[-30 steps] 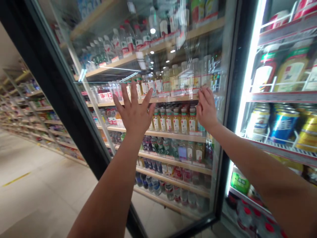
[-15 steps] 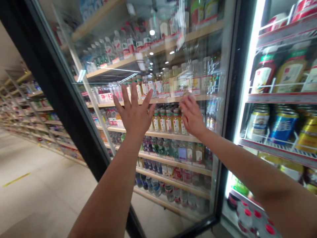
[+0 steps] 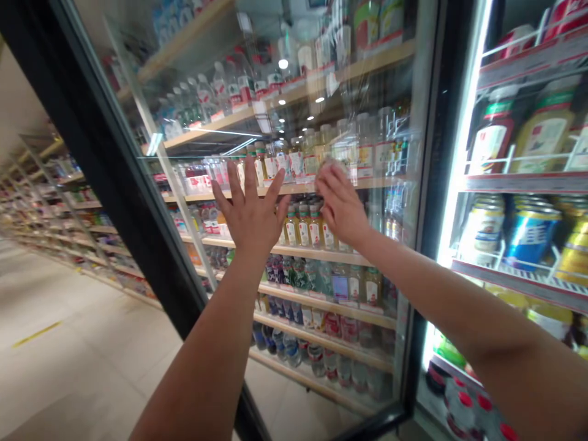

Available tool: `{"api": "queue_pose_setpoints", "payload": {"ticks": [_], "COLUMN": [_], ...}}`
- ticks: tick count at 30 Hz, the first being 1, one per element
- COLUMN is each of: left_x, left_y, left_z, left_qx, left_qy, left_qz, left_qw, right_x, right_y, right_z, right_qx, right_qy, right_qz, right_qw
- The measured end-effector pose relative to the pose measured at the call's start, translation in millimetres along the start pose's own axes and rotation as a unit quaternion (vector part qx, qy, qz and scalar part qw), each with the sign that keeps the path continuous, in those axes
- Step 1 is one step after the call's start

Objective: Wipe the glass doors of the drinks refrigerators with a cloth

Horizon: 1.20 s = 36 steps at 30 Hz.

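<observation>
My left hand [image 3: 254,214] is spread flat against the glass door [image 3: 316,373], fingers apart and holding nothing. To its right, my right hand [image 3: 342,208] presses a pale crumpled cloth [image 3: 327,168] to the same pane. Its fingers cover most of the cloth, and slight blur hides the details. The door stands swung open in its black frame [image 3: 98,165]. Through the glass show shelves of bottled drinks [image 3: 303,229], mixed with reflections of ceiling lights.
On the right is a lit cooler with wire-fronted shelves [image 3: 519,184] of bottles and cans [image 3: 530,229]. Red-capped bottles [image 3: 463,401] stand at its bottom. Long store shelves [image 3: 59,190] run along the left, above a pale tiled floor [image 3: 92,355] with a yellow strip.
My right hand has slid left across the glass with the cloth, closer to my left hand. The left hand stays in place; the view has shifted slightly.
</observation>
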State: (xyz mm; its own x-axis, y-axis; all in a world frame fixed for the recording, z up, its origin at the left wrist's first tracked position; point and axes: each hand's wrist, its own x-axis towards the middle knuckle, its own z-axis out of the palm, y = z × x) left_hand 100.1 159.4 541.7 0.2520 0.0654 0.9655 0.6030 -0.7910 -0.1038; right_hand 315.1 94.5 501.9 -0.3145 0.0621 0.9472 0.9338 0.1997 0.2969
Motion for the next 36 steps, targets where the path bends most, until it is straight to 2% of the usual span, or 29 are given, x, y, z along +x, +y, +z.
{"api": "queue_pose_setpoints", "payload": {"ticks": [3, 5, 6, 8, 11, 13, 14, 16, 18, 19, 21, 23, 25, 27, 29, 31, 33, 36], "left_x": [-1, -2, -2, -2, -2, -2, -2, -2, -2, -2, -1, -1, -2, -2, -1, 0, 0, 0], "left_y": [1, 2, 3, 3, 4, 4, 4, 3, 2, 2, 1, 1, 1, 1, 1, 0, -1, 0], "left_z": [-1.9, -3.5, -4.1, -5.0, -5.6, -6.0, -6.1, -6.2, -5.8, -5.5, -4.9, -4.8, -5.3, -5.6, -5.0, -3.3, -1.6, -1.8], "left_qx": [0.001, -0.002, -0.001, 0.008, 0.009, 0.001, -0.002, -0.008, -0.012, -0.011, -0.011, -0.015, -0.023, -0.024, -0.024, -0.023, -0.014, -0.004], "left_qy": [0.004, 0.004, 0.007, 0.007, 0.004, 0.001, -0.001, -0.005, -0.010, -0.011, -0.013, -0.016, -0.020, -0.017, -0.018, -0.024, -0.029, -0.026], "left_qz": [0.008, 0.009, 0.009, 0.008, 0.009, 0.008, 0.006, 0.001, -0.006, -0.008, -0.010, -0.010, -0.008, -0.007, -0.007, -0.011, -0.018, -0.017], "left_qw": [1.000, 1.000, 1.000, 1.000, 1.000, 1.000, 1.000, 1.000, 1.000, 1.000, 1.000, 1.000, 1.000, 1.000, 1.000, 0.999, 0.999, 1.000], "right_x": [-24, -29, -26, -11, 9, 5, -3, -22, -34, -35, -29, -21, -21, -32, -45, -50, -45, -35], "right_y": [-32, -34, -30, -15, -1, -7, -13, -24, -24, -20, -4, 9, 12, 5, -2, 0, 12, 28], "right_z": [11, 9, 7, 1, -2, 2, 5, 8, 5, 1, -8, -16, -18, -15, -12, -14, -19, -25], "right_qx": [0.024, 0.022, 0.016, 0.005, 0.000, 0.011, 0.020, 0.038, 0.041, 0.034, 0.010, -0.014, -0.017, -0.001, 0.020, 0.021, 0.001, -0.033], "right_qy": [-0.115, -0.155, -0.155, -0.118, -0.033, -0.023, -0.039, -0.098, -0.149, -0.158, -0.132, -0.067, -0.024, -0.041, -0.106, -0.151, -0.129, -0.023], "right_qz": [-0.118, -0.186, -0.197, -0.156, -0.027, -0.012, -0.036, -0.126, -0.204, -0.215, -0.174, -0.085, -0.035, -0.063, -0.138, -0.175, -0.136, -0.022], "right_qw": [0.986, 0.970, 0.968, 0.981, 0.999, 1.000, 0.998, 0.986, 0.967, 0.963, 0.976, 0.994, 0.999, 0.997, 0.984, 0.973, 0.982, 0.999]}}
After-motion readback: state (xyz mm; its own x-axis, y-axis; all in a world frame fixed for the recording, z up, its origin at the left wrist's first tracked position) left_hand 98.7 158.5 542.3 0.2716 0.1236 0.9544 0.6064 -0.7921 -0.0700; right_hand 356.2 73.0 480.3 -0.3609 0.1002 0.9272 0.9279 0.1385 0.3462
